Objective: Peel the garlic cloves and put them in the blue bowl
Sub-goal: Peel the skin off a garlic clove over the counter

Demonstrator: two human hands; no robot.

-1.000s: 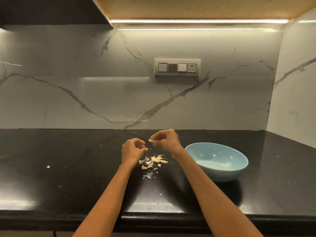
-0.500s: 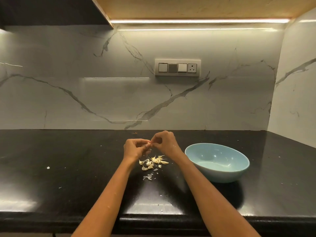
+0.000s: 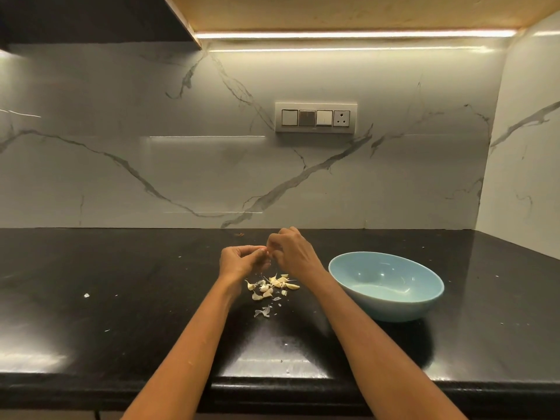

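Black stone makes up the countertop (image 3: 121,298), a glossy slab running back to a white marbled wall with a switch plate (image 3: 315,117). Near the middle of the countertop, a little toward its back edge, both hands meet just above a small heap of garlic cloves (image 3: 272,286). The left hand (image 3: 239,262) has its fingers curled inward, and the right hand (image 3: 292,253) curls toward it, so the fingertips of the two come together. They appear to pinch one clove (image 3: 267,253) between them, though it is almost wholly hidden and only a pale speck shows; whether its skin is partly off cannot be told.

Working straight over the heap looks deliberate: any loosened skin drops where the other papery scraps (image 3: 263,311) already lie, on the side of the cloves toward the front edge, and the next clove is within easy reach. The blue bowl (image 3: 386,304) sits to the right of the heap, near the right forearm, tilted slightly toward the person, so a finished clove could be dropped in with a short move of the right hand. No clove can be seen inside it, which suggests the job is at an early stage, with most of the cloves on the countertop yet to be dealt with.
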